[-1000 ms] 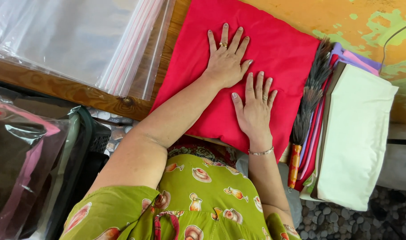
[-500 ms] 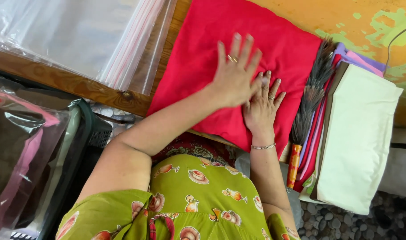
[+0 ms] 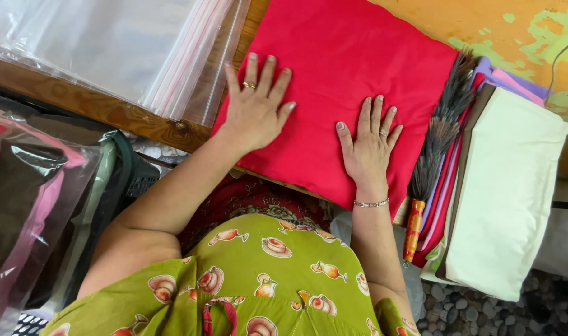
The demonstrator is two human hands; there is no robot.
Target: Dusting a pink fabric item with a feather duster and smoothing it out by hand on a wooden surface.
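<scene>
Since half a second ago, your left hand (image 3: 256,106) has slid away from the right one toward the left edge of the folded red cloth (image 3: 346,81), and your right hand (image 3: 368,146) has moved out from under it; the two now lie well apart instead of overlapping.

Both of your hands are flat, palms down, fingers spread wide, holding nothing and pressing on the red cloth. Your left hand sits near the cloth's left border, a ring on one finger. Your right hand rests lower and closer to the cloth's near edge, with a ring and a thin bracelet (image 3: 371,203) at the wrist.

That red cloth lies on the worn orange-painted surface (image 3: 514,25), tilted so one corner points toward your body and overhangs the edge. Just left of it lies a stack of clear plastic bags (image 3: 110,43) on the wooden edge. To its right a small feather brush with an orange handle (image 3: 430,162) lies alongside it, touching a pile of folded cloths topped by a cream-coloured one (image 3: 508,193).
</scene>
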